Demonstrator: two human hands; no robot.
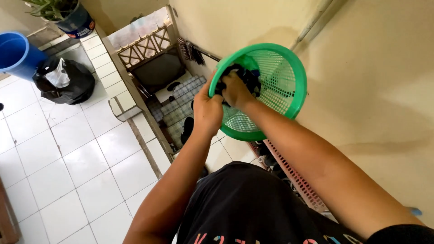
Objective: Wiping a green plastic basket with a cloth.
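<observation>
Basket (289, 68): green plastic, round, perforated walls; held in the air in front of the cream wall (370, 90), above the white tiled floor (68, 158), resting on nothing. Left hand (207, 110) grips the near-left rim, fingers curled around the edge. Right hand (236, 90) is inside the basket, closed on a dark cloth (246, 74).

Handling, as judged: basket light and fairly stiff, though the mesh wall may flex under a squeeze; the solid rim is the sound place to hold it; smooth plastic, so some slip is possible. Cloth soft and limp, with no fixed shape; take it by a bunched handful; whether it is wet cannot be told.

Orientation: basket tipped on its side, mouth facing the person and somewhat downward; its axis runs from rim to base, away toward the wall; base farthest from the camera. Cloth is crumpled; no long axis can be made out.

Nearby on the floor: blue bucket (16, 54), black bag (68, 83).
</observation>
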